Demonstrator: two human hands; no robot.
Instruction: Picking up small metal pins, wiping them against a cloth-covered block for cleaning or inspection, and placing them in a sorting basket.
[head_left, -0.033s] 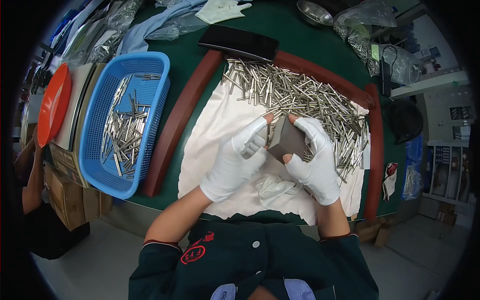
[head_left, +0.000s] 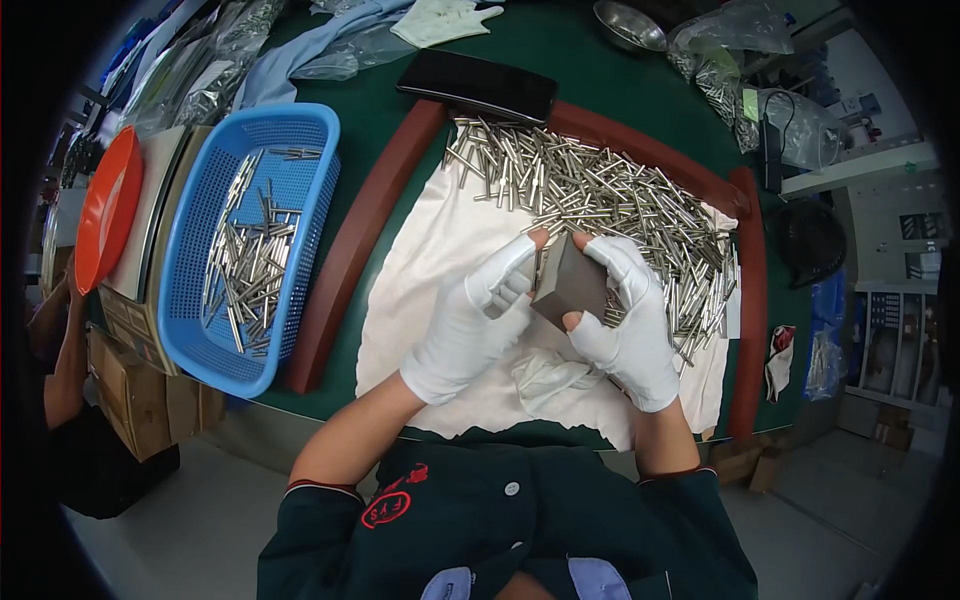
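Between both gloved hands, left hand (head_left: 470, 325) and right hand (head_left: 625, 320) grip a grey block (head_left: 570, 285).

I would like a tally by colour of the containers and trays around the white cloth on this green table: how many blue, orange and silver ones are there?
Blue perforated plastic basket with metal pins inside: 1
Orange round plastic tray at the left edge: 1
Silver metal bowl at the far edge: 1
Total: 3
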